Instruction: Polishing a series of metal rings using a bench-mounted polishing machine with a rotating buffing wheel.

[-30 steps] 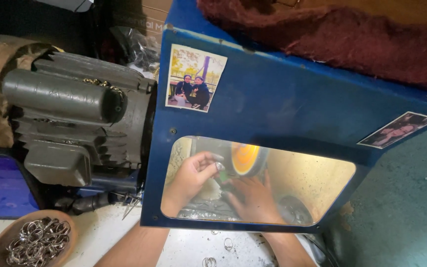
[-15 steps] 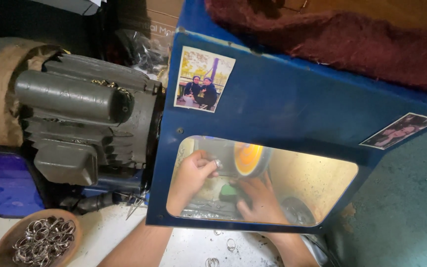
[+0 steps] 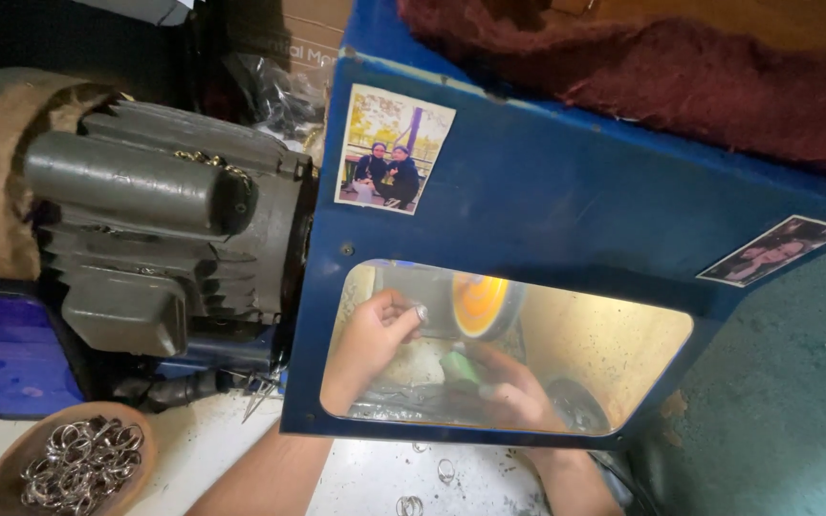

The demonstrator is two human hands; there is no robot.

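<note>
A rectangular colour photo print, white-edged with greens, yellow and two dark seated figures, is stuck on the upper left of the blue metal hood, above its window's left end. A smaller, darker, slanted photo print sits at the hood's right edge. Behind the hood's top left corner stands a brown cardboard box with dark lettering.

A warm yellow lamp glows inside the blue hood, lighting its window brightly while the motor and the corners sit in dim shadow. Behind the dusty pane both hands look hazy and soft, and the wheel glares orange.
</note>
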